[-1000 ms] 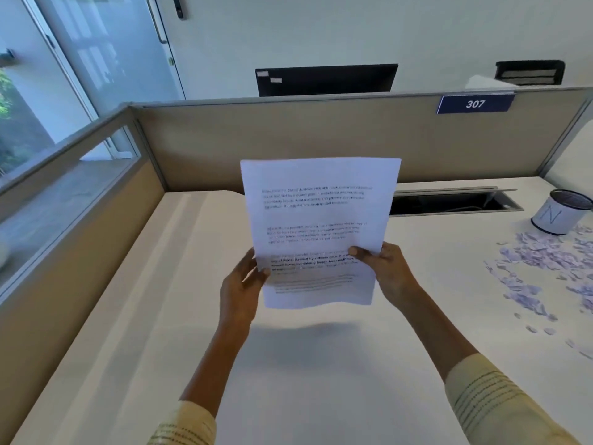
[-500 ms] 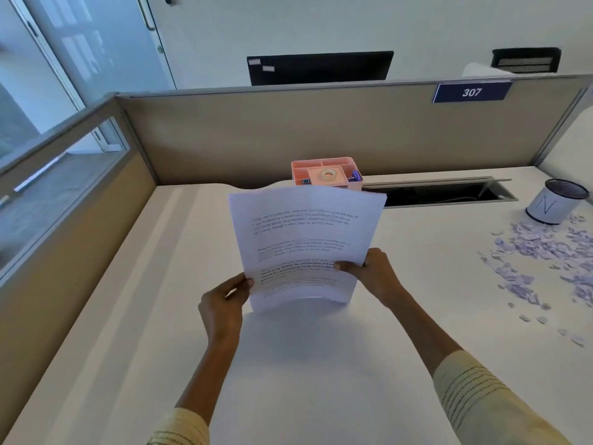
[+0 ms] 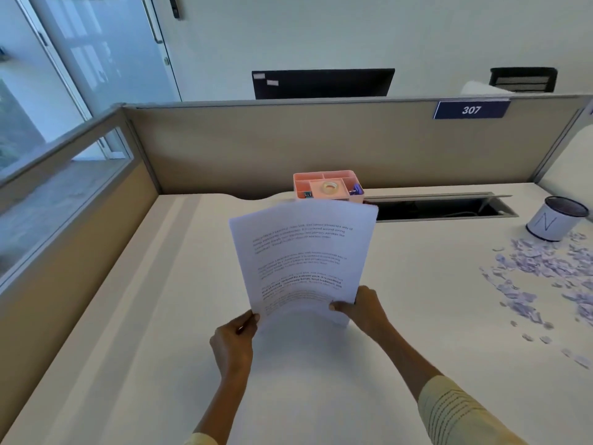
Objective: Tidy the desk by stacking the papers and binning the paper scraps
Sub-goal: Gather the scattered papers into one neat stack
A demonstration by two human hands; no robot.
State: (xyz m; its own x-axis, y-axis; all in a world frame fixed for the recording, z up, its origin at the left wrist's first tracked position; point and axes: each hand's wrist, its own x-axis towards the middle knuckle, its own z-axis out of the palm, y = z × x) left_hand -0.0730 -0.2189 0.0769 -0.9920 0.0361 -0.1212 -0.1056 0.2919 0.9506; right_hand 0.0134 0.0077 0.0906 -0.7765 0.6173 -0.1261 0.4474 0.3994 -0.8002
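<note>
A stack of printed white papers point(image 3: 303, 252) stands tilted away from me over the middle of the white desk point(image 3: 160, 316), its bottom edge bowed near the desktop. My left hand point(image 3: 232, 343) pinches its lower left corner. My right hand point(image 3: 362, 311) grips its lower right edge, thumb on the front. Pale purple paper scraps point(image 3: 545, 277) lie scattered on the desk's right side, apart from both hands. A small white cup-like bin point(image 3: 556, 218) marked with an N stands upright just behind the scraps.
A pink desk organiser point(image 3: 327, 184) holding a tape roll sits behind the papers at the partition point(image 3: 240, 149). A dark open cable slot point(image 3: 439, 208) runs along the desk's back edge. A glass panel point(image 3: 61, 191) closes the left side.
The papers have come down from chest height towards the desk and tipped away from me, uncovering the pink organiser. Both hands kept hold and dropped with them.
</note>
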